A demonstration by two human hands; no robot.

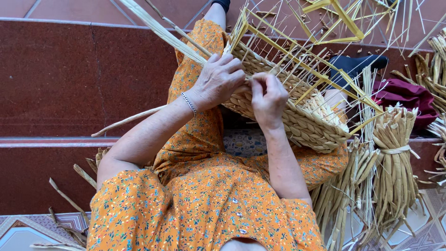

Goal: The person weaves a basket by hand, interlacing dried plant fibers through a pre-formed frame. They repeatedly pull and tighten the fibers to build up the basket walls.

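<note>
Left hand (218, 80) closed over the rim of the half-woven basket (297, 118), gripping a long straw strand (160, 31). Right hand (268, 97) pinches the weave beside it. Basket rests on lap, tilted; tied straw bundle (395, 158) lies to the right.

The basket (297, 116) rests on the person's lap, tilted, with thin sticks (297, 51) standing up out of its rim. The left hand (218, 81) and right hand (268, 97) sit side by side on its near edge. A tied bundle of reeds (395, 162) stands to the right of the basket. Loose reeds (69, 200) lie on the steps (55, 79) to the left.
</note>
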